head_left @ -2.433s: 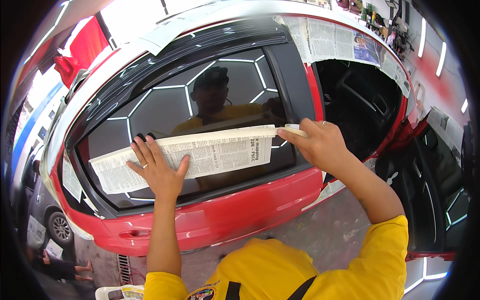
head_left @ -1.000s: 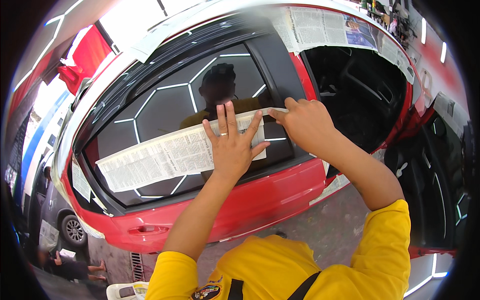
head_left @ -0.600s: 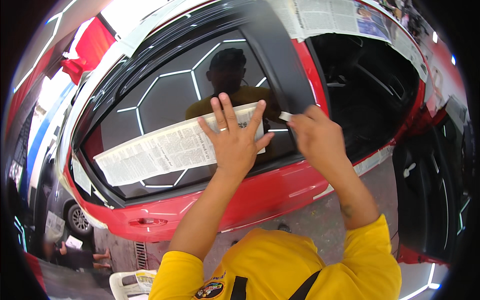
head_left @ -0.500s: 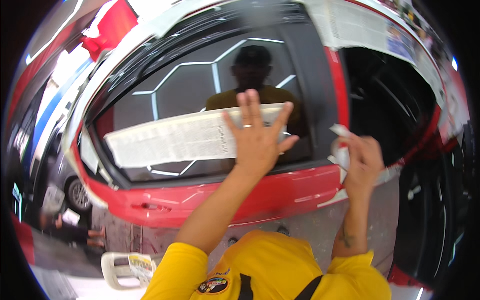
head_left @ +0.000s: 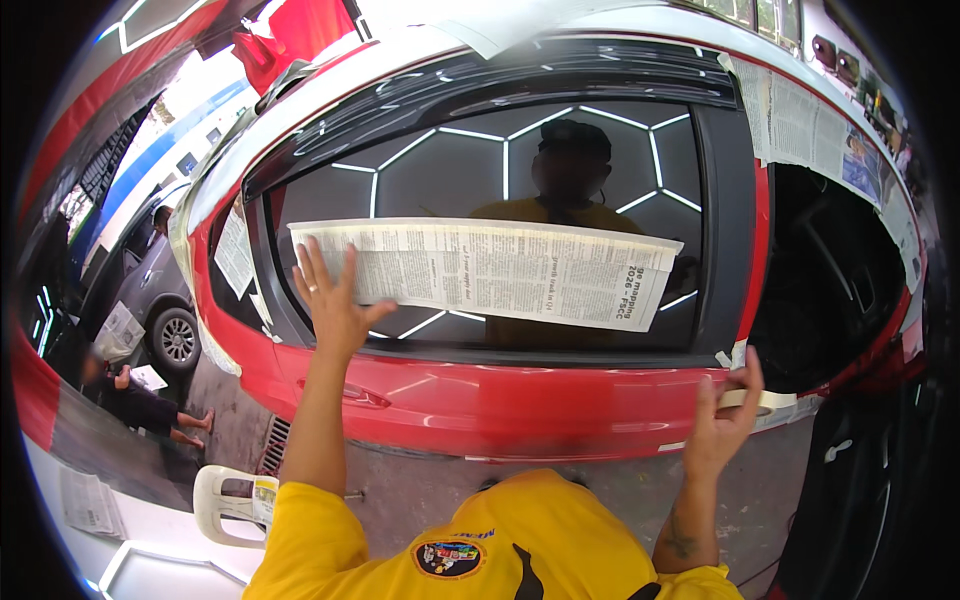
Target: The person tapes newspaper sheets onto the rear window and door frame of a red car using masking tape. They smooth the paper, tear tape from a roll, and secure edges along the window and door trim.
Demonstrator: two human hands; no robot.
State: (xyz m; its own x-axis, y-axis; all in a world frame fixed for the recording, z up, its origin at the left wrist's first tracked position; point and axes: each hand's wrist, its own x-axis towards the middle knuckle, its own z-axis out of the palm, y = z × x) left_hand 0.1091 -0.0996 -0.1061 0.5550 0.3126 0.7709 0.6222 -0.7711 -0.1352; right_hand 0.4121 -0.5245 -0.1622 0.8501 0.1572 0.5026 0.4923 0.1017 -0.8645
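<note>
A strip of newspaper [head_left: 500, 275] lies lengthwise across the dark window glass [head_left: 430, 185] of a red car door [head_left: 520, 400]. A pale tape edge runs along the strip's top. My left hand [head_left: 335, 310] is spread over the strip's left end, fingers apart and palm toward the glass. Beside the rear edge of the door, my right hand [head_left: 722, 420] has its fingers curled around a roll of masking tape [head_left: 770, 401], which they partly hide. A small piece of tape [head_left: 738, 355] sticks up near its fingertips, at the window's lower right corner.
More newspaper [head_left: 800, 120] covers the car's upper right part, next to a dark opening [head_left: 820, 270]. A white plastic chair [head_left: 210, 500] stands at lower left. Farther left, a person [head_left: 140, 400] sits near a grey car [head_left: 155, 290]. Another dark car panel [head_left: 850, 500] is at right.
My left hand has moved from the strip's right end to its left end. My right hand has come down a little, still with the tape roll. The view has shifted.
</note>
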